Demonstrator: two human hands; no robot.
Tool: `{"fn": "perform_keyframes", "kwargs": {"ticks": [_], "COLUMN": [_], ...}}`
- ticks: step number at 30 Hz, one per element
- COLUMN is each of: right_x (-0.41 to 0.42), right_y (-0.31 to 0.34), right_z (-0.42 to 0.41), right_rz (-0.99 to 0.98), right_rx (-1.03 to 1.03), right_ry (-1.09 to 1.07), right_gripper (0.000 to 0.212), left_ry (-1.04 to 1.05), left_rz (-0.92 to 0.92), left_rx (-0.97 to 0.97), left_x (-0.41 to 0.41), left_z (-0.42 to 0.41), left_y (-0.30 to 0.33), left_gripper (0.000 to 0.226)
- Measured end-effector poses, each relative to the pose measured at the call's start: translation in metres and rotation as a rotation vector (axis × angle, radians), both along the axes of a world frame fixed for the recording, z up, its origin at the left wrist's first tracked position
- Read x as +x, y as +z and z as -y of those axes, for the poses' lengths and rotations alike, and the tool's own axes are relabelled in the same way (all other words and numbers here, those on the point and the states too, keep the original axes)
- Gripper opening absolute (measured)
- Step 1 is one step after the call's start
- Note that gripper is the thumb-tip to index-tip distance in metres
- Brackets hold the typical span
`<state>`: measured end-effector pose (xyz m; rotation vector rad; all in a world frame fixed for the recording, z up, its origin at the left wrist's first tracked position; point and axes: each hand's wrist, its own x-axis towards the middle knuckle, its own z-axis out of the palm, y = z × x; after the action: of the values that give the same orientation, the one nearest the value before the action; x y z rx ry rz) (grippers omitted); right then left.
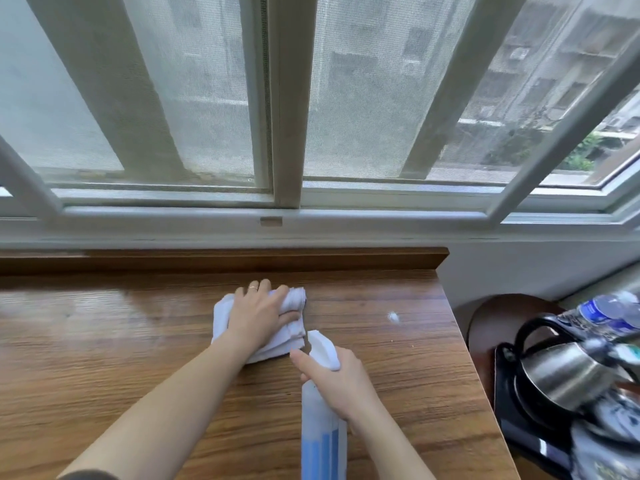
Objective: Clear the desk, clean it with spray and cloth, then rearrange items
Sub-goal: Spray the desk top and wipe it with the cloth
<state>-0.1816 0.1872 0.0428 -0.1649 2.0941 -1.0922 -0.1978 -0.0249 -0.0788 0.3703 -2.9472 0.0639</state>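
The wooden desk [104, 358] fills the lower half of the head view. A crumpled white cloth [287, 337] lies on it near the middle. My left hand [258, 315] lies on top of the cloth and grips it, a ring on one finger. A spray bottle [322, 427] with a white head and blue liquid stands out just to the right; my right hand [337, 381] holds its neck, the forefinger at the trigger. The nozzle points toward the cloth. A small white blob of foam [393, 317] sits on the wood to the right.
A raised wooden ledge [225, 259] runs along the desk's back edge under a large window [284, 98]. Off the desk's right edge, a steel kettle [564, 375] on a black tray [526, 424] and plastic water bottles [609, 311] sit on a dark round table.
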Motion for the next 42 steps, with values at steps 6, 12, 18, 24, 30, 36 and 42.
{"fn": "perform_keyframes", "kwargs": {"ticks": [6, 12, 18, 24, 30, 36, 42], "right_x": [0.004, 0.01, 0.014, 0.02, 0.025, 0.025, 0.031], "right_y": [0.002, 0.008, 0.013, 0.016, 0.014, 0.01, 0.003], "right_z": [-0.006, -0.015, -0.022, -0.02, -0.021, -0.026, -0.031], "right_rz": [-0.002, -0.018, -0.045, -0.061, -0.041, 0.013, 0.002], "right_rx": [-0.001, -0.005, 0.01, -0.002, -0.02, -0.004, 0.055], "right_ry": [-0.014, -0.017, -0.039, -0.016, -0.004, -0.028, -0.019], "right_gripper": [0.082, 0.084, 0.046, 0.044, 0.05, 0.04, 0.081], "left_ry": [0.026, 0.077, -0.059, -0.05, -0.101, -0.004, 0.064], "left_rz": [0.09, 0.175, 0.038, -0.013, -0.032, 0.017, 0.123], "left_rx": [0.053, 0.068, 0.073, 0.06, 0.019, 0.007, 0.087], "left_x": [-0.023, -0.01, 0.053, 0.091, 0.07, 0.021, -0.011], "left_z": [0.007, -0.002, -0.027, -0.046, -0.036, -0.016, -0.007], "left_y": [0.01, 0.022, 0.007, -0.005, -0.005, -0.002, 0.011], "left_gripper": [0.051, 0.055, 0.054, 0.049, 0.052, 0.055, 0.054]}}
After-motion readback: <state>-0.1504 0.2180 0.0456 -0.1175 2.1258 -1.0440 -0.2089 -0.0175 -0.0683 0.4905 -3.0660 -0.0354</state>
